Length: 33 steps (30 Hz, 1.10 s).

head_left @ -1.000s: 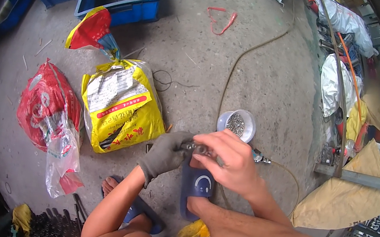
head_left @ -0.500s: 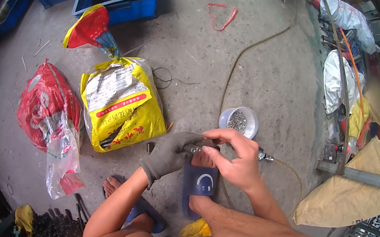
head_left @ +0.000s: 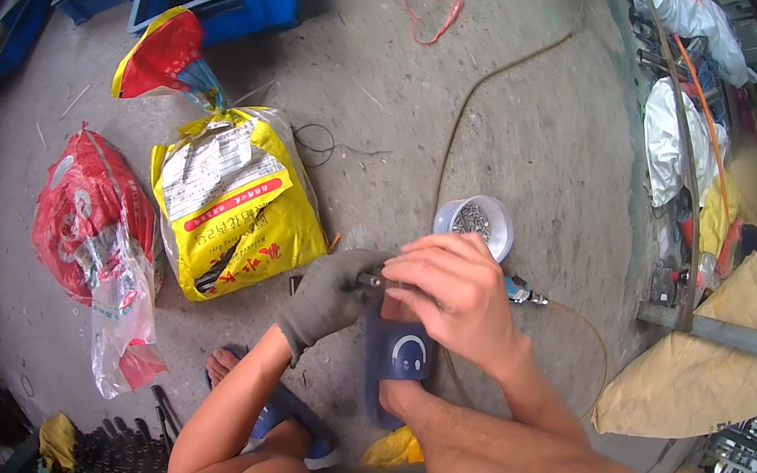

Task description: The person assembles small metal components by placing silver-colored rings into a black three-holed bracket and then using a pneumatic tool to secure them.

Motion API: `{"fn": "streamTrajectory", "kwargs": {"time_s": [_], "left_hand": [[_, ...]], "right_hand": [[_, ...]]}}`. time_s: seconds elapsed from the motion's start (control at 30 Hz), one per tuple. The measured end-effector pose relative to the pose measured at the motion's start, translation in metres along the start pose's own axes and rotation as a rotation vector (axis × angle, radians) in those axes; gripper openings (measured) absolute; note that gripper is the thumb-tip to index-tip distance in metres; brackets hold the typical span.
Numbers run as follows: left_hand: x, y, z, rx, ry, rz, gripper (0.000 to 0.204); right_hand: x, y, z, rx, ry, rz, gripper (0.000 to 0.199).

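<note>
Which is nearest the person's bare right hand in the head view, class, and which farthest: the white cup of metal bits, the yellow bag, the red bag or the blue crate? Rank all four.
Measured from the right hand:
1. White cup, just above the hand.
2. Yellow bag, to its left.
3. Red bag, farther left.
4. Blue crate, upper left; close to the red bag in distance.
</note>
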State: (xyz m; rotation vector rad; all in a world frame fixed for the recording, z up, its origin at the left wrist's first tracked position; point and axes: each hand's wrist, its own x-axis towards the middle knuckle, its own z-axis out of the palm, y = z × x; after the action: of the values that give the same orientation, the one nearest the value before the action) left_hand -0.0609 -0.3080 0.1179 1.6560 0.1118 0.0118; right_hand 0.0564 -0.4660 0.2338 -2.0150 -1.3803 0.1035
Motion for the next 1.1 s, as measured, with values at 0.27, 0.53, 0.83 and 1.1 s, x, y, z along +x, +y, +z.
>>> {"fn": "streamTrajectory", "kwargs": {"time_s": [0.27,0.53,0.83,1.1], "left_hand": [[0.0,-0.012,-0.013,0.032,-0.01,0.0,0.028],[0.011,-0.019,-0.018,0.059,-0.099,-0.069,0.028],[0.008,-0.013,-0.019,-0.043,-0.011,-0.066,0.025],[0.037,0.005,-0.031,-0.141,0.031,-0.084,0.029]], "right_hand": [[0.011,0.011,0.01,0.072,-0.035,0.06,0.023],[0.013,0.004,0.012,-0.094,-0.02,0.077,0.026],[-0.02,-0.003,0.037,-0.108,0.33,-0.091,0.027],[-0.079,0.019,0.209,-0.154,-0.288,0.002,0.009]]}}
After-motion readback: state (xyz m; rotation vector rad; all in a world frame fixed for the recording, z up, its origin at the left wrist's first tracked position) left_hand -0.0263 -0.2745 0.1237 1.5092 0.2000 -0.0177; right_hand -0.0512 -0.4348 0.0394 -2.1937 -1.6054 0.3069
